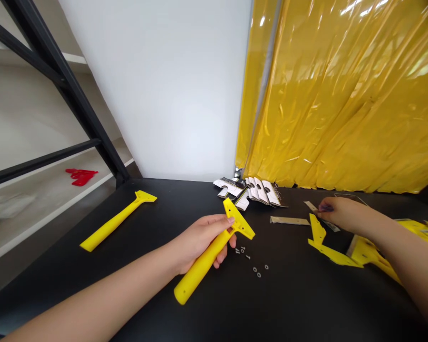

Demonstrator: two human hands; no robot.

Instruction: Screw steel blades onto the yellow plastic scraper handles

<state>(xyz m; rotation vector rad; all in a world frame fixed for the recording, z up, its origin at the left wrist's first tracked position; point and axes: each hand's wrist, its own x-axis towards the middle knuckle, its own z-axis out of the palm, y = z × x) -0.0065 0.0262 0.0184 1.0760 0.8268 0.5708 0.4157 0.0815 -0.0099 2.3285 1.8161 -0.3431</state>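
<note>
My left hand [199, 242] grips a yellow plastic scraper handle [203, 266] by its neck, with the wide head [239, 221] sticking out past my fingers. Just beyond that hand lie small screws and washers [253, 261] on the black table [288, 304]. My right hand [345, 213] pinches a thin paper-wrapped blade strip [328, 221] at the far right. Near it lie a similar loose strip [289, 220] and yellow scraper parts [333, 251]. Another yellow scraper handle [116, 221] lies alone on the left of the table.
Printed card blade packs [249, 192] lie in a heap at the table's back edge. A yellow plastic curtain [335, 95] and a white wall [157, 85] rise behind. At left stands a black metal shelf frame [64, 90], holding a red object [80, 175].
</note>
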